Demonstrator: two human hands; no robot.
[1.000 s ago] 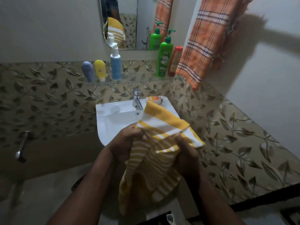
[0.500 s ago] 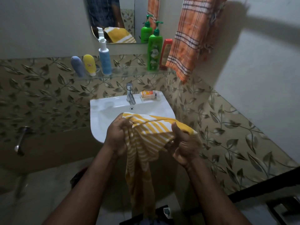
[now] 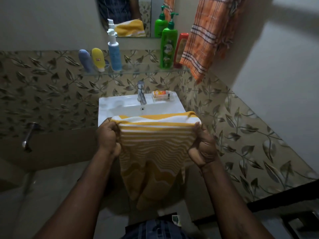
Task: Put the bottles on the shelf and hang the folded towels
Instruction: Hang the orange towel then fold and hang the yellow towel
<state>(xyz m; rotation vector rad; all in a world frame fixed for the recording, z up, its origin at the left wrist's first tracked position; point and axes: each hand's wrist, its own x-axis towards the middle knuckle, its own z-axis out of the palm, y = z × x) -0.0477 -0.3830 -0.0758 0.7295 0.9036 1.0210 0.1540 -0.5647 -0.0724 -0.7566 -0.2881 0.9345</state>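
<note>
A yellow and white striped towel [image 3: 155, 145] is stretched wide in front of the white sink [image 3: 119, 107], its lower part hanging down. My left hand [image 3: 107, 137] grips its upper left edge and my right hand [image 3: 202, 145] grips its upper right edge. On the glass shelf [image 3: 138, 71] above the tap stand a grey-blue tube [image 3: 85, 60], a yellow tube [image 3: 98, 58], a blue pump bottle [image 3: 114, 52], a green pump bottle [image 3: 168, 45] and a red bottle [image 3: 180, 50]. An orange checked towel [image 3: 207, 35] hangs on the right wall.
A mirror [image 3: 126, 16] hangs above the shelf. A steel tap [image 3: 141, 94] and a small orange packet [image 3: 160, 94] sit on the sink's back rim. A wall tap [image 3: 28, 135] sticks out at the left. Leaf-patterned tiles cover the walls.
My hands have moved apart and pulled the bunched yellow towel out into a wide flat span. The view has tipped down a little.
</note>
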